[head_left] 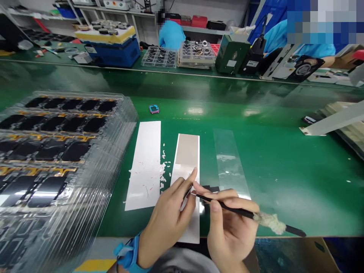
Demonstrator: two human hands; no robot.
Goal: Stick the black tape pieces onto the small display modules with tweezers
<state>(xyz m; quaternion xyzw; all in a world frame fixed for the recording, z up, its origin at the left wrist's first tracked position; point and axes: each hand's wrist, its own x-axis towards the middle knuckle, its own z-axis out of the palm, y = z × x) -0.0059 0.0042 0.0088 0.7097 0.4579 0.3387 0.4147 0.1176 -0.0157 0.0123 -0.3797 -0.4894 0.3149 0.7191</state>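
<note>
My left hand [173, 208] pinches a thin dark flat part [188, 190] between thumb and fingers; most of it is hidden. Closed around black tweezers [239, 210], wrapped in pale material near the back end, is my right hand [231, 227]. The fine tip of the tweezers meets the edge of the dark part. Below both hands lies a white strip of sheet [191, 231] with a beige-grey area [187, 149] at its far end. Dark flat pieces [212, 188] show just beyond my right fingers.
Stacked clear trays [119, 129] of black screens fill the left. A white sheet [145, 163] has small scraps beside it. A clear film strip [231, 163] lies right, a small watch-like part [154, 109] farther back. Across the bench, people in blue work beyond a shelf.
</note>
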